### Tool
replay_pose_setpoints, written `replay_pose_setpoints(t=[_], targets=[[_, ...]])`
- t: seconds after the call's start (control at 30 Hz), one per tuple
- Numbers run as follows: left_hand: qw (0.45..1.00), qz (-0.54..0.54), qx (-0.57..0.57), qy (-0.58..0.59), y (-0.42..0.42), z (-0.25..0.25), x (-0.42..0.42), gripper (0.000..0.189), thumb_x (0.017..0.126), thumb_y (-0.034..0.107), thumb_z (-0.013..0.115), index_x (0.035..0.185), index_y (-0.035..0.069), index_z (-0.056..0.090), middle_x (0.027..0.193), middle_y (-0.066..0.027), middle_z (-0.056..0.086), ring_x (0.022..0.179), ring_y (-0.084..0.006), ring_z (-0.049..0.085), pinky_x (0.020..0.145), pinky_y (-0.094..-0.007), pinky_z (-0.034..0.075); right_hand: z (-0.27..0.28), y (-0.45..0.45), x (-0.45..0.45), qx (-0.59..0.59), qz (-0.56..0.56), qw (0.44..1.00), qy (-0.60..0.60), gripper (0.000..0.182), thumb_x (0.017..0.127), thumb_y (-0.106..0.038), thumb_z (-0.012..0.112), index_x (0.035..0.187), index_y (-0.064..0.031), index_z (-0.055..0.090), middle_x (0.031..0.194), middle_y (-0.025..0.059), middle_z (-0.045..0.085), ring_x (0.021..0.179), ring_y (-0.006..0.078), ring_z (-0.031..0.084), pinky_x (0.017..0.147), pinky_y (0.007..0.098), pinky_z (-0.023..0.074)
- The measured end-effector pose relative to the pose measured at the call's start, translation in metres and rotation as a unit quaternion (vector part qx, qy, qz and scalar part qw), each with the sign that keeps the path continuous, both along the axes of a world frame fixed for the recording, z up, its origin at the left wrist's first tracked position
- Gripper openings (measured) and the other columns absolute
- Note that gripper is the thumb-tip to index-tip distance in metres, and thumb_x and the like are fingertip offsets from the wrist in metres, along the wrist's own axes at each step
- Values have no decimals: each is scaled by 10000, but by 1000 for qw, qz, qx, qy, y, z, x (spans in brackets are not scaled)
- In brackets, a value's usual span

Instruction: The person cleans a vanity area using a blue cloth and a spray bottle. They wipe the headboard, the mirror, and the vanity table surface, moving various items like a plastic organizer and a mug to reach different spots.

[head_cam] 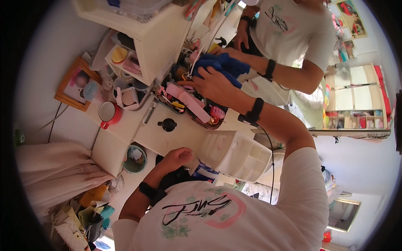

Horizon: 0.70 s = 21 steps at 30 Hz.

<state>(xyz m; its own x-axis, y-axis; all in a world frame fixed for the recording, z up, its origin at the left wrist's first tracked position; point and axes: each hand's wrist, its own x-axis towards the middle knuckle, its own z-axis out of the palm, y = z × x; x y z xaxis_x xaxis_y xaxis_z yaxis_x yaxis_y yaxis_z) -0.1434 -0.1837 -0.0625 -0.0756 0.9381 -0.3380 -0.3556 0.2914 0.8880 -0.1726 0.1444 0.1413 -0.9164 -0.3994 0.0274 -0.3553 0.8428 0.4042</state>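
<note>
My right hand (216,86) holds a bunched blue cloth (207,70) against the mirror (304,109). Its fingers spread over the cloth and partly hide it. The mirror repeats the cloth, the arm and my shirt. Under this hand lies an organizer tray (171,108) crowded with small items, among them a long pink case (194,106) and a pink-red trinket (217,112). My left hand (176,159) hovers by the desk's front edge, its fingers loosely bent and nothing visible in it. A small round black object (167,124) sits on the white desk (157,138).
A white drawer (248,163) with compartments stands pulled out at the right. To the left are a red mug (110,113), a wooden photo frame (64,91) and a white shelf unit (157,47). A waste bin (135,160) is below the desk. A dark cable (272,166) hangs from my right wrist.
</note>
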Motion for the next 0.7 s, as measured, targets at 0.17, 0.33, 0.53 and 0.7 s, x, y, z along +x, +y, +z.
replay_pose_setpoints(t=[0.17,0.33,0.53,0.7], targets=[[998,-4,-16,59,2,-1,-3,285,1032,188,704,1257,15,683,1132,-42,734,1056,-117,669,950,-295,535,-7,15,-54,-71,67,995,13,255,806,-310,711,959,-107,734,1134,58,634,1165,268,554,925,361,450],[999,-4,-13,44,-2,-27,-4,288,1033,236,707,1233,29,697,1112,-53,746,1015,-128,681,930,-294,548,-122,50,-79,-120,24,991,53,250,809,-184,632,981,-5,656,978,187,633,854,319,651,571,411,523],[999,-4,-47,-9,1,-20,-21,284,1045,183,687,1275,16,680,1130,-83,754,1070,-167,699,969,-308,539,-59,16,-81,274,43,961,3,243,823,-332,636,858,-161,805,1093,29,696,1226,314,537,1101,491,389],[992,-6,-122,2,12,12,-36,362,1073,265,640,1333,13,649,1185,-113,761,1103,-196,711,939,-313,531,34,44,-22,115,10,984,135,456,788,-396,646,1148,-132,736,1313,-19,633,1391,281,479,1203,555,284]])
